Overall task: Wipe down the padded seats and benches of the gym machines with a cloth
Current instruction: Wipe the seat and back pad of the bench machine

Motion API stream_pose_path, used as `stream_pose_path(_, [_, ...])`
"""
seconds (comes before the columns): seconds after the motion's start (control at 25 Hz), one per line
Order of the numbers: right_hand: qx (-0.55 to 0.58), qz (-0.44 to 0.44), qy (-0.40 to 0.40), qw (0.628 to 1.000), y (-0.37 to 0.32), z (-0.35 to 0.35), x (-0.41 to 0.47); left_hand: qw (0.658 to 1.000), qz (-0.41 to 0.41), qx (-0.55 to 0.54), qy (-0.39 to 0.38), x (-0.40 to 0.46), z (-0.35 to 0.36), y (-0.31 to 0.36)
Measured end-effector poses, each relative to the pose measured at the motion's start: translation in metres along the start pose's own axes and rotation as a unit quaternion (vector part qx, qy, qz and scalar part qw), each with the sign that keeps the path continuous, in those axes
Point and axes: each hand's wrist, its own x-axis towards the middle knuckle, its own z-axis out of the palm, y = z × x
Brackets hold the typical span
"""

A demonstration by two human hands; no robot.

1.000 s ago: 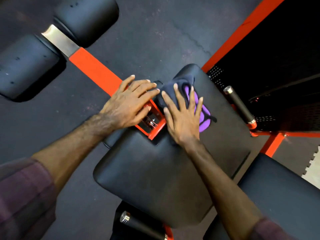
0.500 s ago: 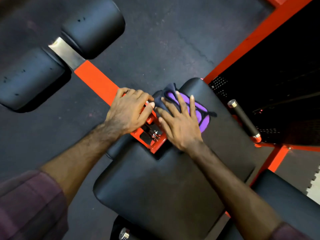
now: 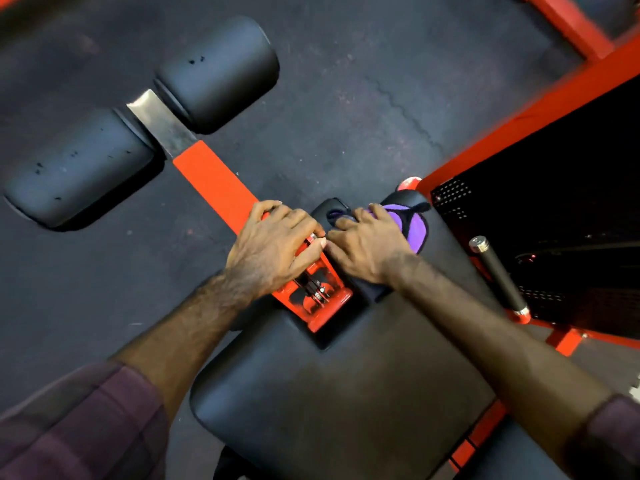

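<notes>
A black padded seat (image 3: pixel 346 393) fills the lower middle of the head view. A purple and dark cloth (image 3: pixel 414 225) lies on the seat's far right lobe. My right hand (image 3: pixel 369 247) presses down on the cloth, fingers bent over its near part. My left hand (image 3: pixel 273 251) grips the orange frame bar (image 3: pixel 218 185) where it meets the seat, fingers curled over it. The bar runs up left to two black roller pads (image 3: pixel 216 74).
An orange and black machine frame (image 3: pixel 540 109) with a perforated panel stands at the right. A black handle (image 3: pixel 498 275) with chrome ends sticks out beside the seat. Another black pad (image 3: pixel 512 455) shows at the bottom right. Dark rubber floor (image 3: pixel 346 81) surrounds everything.
My right hand slid the cloth toward the far edge of the seat and its fingers bent. My left hand curled tighter round the orange bar. The view shifted down.
</notes>
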Motion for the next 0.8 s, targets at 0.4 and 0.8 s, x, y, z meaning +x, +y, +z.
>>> stream_pose_path(0.4, [-0.021, 0.004, 0.028, 0.999, 0.032, -0.008, 0.015, 1.0, -0.008, -0.019, -0.003, 0.0, -0.001, 0.001])
stream_pose_path(0.8, [0.011, 0.078, 0.072, 0.994, 0.039, -0.001, 0.013, 0.999, -0.01, -0.018, -0.026, 0.002, -0.004, 0.002])
